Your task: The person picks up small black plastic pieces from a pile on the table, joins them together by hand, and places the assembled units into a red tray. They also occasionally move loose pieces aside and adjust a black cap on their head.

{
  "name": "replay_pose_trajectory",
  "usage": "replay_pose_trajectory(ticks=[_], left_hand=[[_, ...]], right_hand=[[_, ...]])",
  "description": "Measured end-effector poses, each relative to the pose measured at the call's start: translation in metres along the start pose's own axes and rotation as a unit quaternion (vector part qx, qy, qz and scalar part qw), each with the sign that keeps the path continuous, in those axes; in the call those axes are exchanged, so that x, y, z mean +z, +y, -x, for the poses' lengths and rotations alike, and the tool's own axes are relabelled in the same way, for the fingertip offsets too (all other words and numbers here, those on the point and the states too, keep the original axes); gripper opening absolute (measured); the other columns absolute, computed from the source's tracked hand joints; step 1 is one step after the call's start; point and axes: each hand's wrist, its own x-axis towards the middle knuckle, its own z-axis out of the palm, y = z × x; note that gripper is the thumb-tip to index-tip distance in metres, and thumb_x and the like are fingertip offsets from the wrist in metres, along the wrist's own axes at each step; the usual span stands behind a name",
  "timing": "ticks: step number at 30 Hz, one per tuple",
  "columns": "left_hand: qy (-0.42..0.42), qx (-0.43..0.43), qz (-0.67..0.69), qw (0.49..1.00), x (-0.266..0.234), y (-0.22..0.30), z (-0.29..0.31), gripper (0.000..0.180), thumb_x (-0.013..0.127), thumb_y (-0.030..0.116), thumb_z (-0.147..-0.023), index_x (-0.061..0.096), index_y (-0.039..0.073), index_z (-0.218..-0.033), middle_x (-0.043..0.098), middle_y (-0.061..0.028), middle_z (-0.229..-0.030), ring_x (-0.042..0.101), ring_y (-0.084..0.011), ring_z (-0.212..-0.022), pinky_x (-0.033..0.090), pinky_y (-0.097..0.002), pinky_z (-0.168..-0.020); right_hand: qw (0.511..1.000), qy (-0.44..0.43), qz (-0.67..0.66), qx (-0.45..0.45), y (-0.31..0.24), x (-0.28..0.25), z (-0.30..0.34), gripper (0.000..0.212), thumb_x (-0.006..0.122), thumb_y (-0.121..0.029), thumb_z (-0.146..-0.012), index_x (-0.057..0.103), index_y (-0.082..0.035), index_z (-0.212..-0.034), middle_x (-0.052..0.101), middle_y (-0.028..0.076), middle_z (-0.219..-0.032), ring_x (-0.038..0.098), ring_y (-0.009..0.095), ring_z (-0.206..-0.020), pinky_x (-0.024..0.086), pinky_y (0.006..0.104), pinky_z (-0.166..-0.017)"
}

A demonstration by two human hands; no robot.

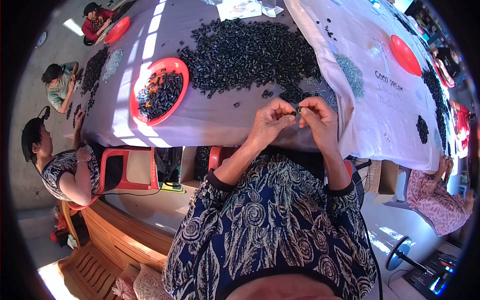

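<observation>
Left hand (274, 120): pinching black part (293, 114) | Right hand (320, 119): pinching dark bit (299, 109), just beside left | Beyond both hands: black pile (250, 55) | Left of left hand, farther: red bowl (185, 75) | Risk, judged: part drops, lost among lookalikes, should fingertip pinch slip.

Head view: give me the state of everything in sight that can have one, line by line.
Left hand: closed, pinching a small black piece
Right hand: closed, pinching a small dark piece, detail too small to tell
Near red bowl: partly filled with dark pieces
Black heap: loose, spread out
Clear pieces: loose pile
Tablecloth: creased, draped over the table edge
</observation>
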Motion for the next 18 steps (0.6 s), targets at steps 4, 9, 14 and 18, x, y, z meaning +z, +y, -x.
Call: replay_pose_trajectory(ticks=[4, 9, 14, 18], left_hand=[[0.018, -0.023, -0.018, 0.999, 0.0008, 0.0007, 0.0022, 0.013, 0.060, -0.002, -0.082, 0.059, 0.001, -0.095, 0.061, -0.0038, -0.087, 0.059, -0.0089, -0.078, 0.051, -0.0221, -0.072], [0.018, -0.025, -0.040, 0.999, -0.0011, -0.0004, 0.0039, 0.012, 0.062, -0.001, -0.081, 0.059, 0.000, -0.093, 0.061, -0.0031, -0.084, 0.058, -0.0084, -0.076, 0.050, -0.0214, -0.069], [0.019, -0.012, -0.021, 1.000, -0.0027, -0.0033, 0.0036, 0.011, 0.063, 0.001, -0.081, 0.060, 0.001, -0.092, 0.061, -0.0025, -0.082, 0.058, -0.0075, -0.073, 0.049, -0.0208, -0.068], [0.018, -0.017, -0.033, 0.999, -0.0042, -0.0041, 0.0033, 0.010, 0.063, 0.001, -0.082, 0.060, 0.001, -0.091, 0.061, -0.0025, -0.081, 0.057, -0.0071, -0.071, 0.049, -0.0204, -0.066]], right_hand=[[0.999, -0.018, 0.033, 0.024, -0.0007, 0.0010, 0.0008, 0.008, 0.056, -0.004, -0.085, 0.058, -0.003, -0.092, 0.054, -0.003, -0.072, 0.046, 0.001, -0.058, 0.038, 0.0157, -0.050], [0.997, -0.034, 0.045, 0.043, -0.0010, 0.0007, 0.0009, 0.007, 0.055, -0.003, -0.085, 0.057, -0.002, -0.091, 0.053, -0.003, -0.073, 0.045, 0.001, -0.057, 0.037, 0.0156, -0.049], [0.997, -0.042, 0.045, 0.044, 0.0013, 0.0016, 0.0010, 0.005, 0.055, -0.003, -0.085, 0.057, -0.002, -0.090, 0.053, -0.003, -0.072, 0.044, 0.000, -0.056, 0.036, 0.0154, -0.048], [0.996, -0.044, 0.048, 0.054, 0.0024, 0.0026, 0.0016, 0.004, 0.054, -0.002, -0.085, 0.056, -0.002, -0.088, 0.053, -0.003, -0.071, 0.045, 0.001, -0.054, 0.037, 0.0153, -0.048]])
